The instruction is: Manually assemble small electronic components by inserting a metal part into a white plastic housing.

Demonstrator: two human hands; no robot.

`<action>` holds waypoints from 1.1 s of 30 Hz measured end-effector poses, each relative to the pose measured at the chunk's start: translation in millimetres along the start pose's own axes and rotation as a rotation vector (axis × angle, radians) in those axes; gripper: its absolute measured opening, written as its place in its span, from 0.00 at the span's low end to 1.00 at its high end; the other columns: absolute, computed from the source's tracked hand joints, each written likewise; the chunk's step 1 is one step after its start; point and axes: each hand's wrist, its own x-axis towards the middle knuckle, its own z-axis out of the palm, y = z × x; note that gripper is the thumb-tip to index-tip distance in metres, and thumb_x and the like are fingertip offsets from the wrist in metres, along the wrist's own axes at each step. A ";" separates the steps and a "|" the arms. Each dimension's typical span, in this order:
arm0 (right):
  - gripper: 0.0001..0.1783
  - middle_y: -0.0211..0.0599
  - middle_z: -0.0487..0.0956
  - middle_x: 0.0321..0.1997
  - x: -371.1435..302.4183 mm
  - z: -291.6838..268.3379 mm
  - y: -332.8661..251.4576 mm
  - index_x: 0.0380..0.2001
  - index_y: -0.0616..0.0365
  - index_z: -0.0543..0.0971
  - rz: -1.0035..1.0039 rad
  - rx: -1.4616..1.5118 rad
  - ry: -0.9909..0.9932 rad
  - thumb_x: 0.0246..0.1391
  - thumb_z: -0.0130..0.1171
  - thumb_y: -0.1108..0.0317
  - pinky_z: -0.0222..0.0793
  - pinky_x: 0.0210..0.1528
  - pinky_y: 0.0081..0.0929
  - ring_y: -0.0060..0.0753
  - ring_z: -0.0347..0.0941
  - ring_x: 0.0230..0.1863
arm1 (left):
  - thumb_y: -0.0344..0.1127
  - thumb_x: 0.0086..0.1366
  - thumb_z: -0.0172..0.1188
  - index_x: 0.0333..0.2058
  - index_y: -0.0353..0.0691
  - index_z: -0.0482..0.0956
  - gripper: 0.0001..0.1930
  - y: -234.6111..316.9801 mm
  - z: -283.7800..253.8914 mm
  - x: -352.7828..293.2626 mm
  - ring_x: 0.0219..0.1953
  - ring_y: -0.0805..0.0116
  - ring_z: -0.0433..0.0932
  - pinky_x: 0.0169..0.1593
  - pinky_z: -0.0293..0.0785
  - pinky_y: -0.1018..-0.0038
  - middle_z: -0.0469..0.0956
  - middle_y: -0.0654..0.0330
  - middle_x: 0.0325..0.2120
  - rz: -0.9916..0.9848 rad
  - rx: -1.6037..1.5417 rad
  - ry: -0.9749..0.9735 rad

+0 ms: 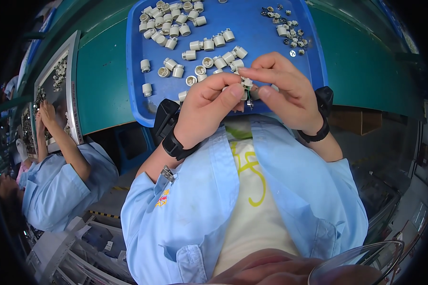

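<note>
Over the near edge of a blue tray (137,102), both my hands are brought together at a small white part with bits of metal (247,83). My left hand (207,107) is closed on it, thumb and index finger pinching from the left. From the other side my right hand (290,92) closes on the same part, its thumb and index finger bent around it. The fingers hide much of the part, so its exact kind cannot be made out. Just beyond my fingers lie several white cylindrical sockets (219,62), some upright and some on their sides.
More white sockets (166,19) are heaped at the tray's far left. Small metal-and-white pieces (294,33) lie scattered at its far right. The tray rests on a green tabletop (104,71). To the left, a co-worker's hands (45,115) are at a metal-framed tray (74,90); a cardboard box (361,120) stands below right.
</note>
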 end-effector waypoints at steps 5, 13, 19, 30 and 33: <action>0.18 0.35 0.71 0.34 0.6 5.4 4.3 0.39 0.62 0.76 -0.107 -0.140 0.074 0.38 0.59 0.77 0.61 0.38 0.22 0.30 0.65 0.37 | 0.34 0.62 0.52 0.40 0.35 0.71 0.11 2.8 1.0 1.3 0.32 0.82 0.70 0.37 0.69 0.84 0.73 0.67 0.30 -0.019 0.014 -0.011; 0.23 0.35 0.71 0.33 -1.0 -0.9 5.7 0.41 0.59 0.75 -0.180 -0.256 0.044 0.35 0.62 0.74 0.61 0.38 0.25 0.33 0.65 0.36 | 0.33 0.62 0.52 0.39 0.35 0.72 0.09 2.3 4.9 1.9 0.31 0.83 0.70 0.35 0.68 0.85 0.72 0.67 0.29 0.028 0.062 -0.016; 0.24 0.34 0.71 0.34 -0.7 2.3 5.3 0.40 0.57 0.76 -0.205 -0.395 0.070 0.32 0.64 0.73 0.61 0.38 0.27 0.36 0.65 0.35 | 0.32 0.62 0.51 0.39 0.35 0.72 0.09 -0.7 0.8 4.2 0.31 0.83 0.69 0.35 0.67 0.85 0.72 0.68 0.28 0.005 0.079 -0.029; 0.19 0.34 0.70 0.35 -4.9 3.4 9.2 0.36 0.56 0.76 -0.525 -0.609 0.148 0.34 0.64 0.73 0.62 0.40 0.28 0.35 0.65 0.37 | 0.31 0.61 0.52 0.38 0.35 0.72 0.08 1.4 2.1 4.7 0.30 0.85 0.68 0.33 0.66 0.87 0.72 0.68 0.27 -0.050 -0.059 -0.024; 0.14 0.35 0.70 0.37 -5.0 4.4 9.2 0.33 0.58 0.76 -0.393 -0.445 0.162 0.38 0.62 0.74 0.62 0.40 0.27 0.34 0.65 0.37 | 0.31 0.61 0.53 0.37 0.35 0.72 0.08 -3.0 2.8 4.5 0.28 0.86 0.67 0.31 0.64 0.88 0.71 0.69 0.27 -0.011 0.056 -0.019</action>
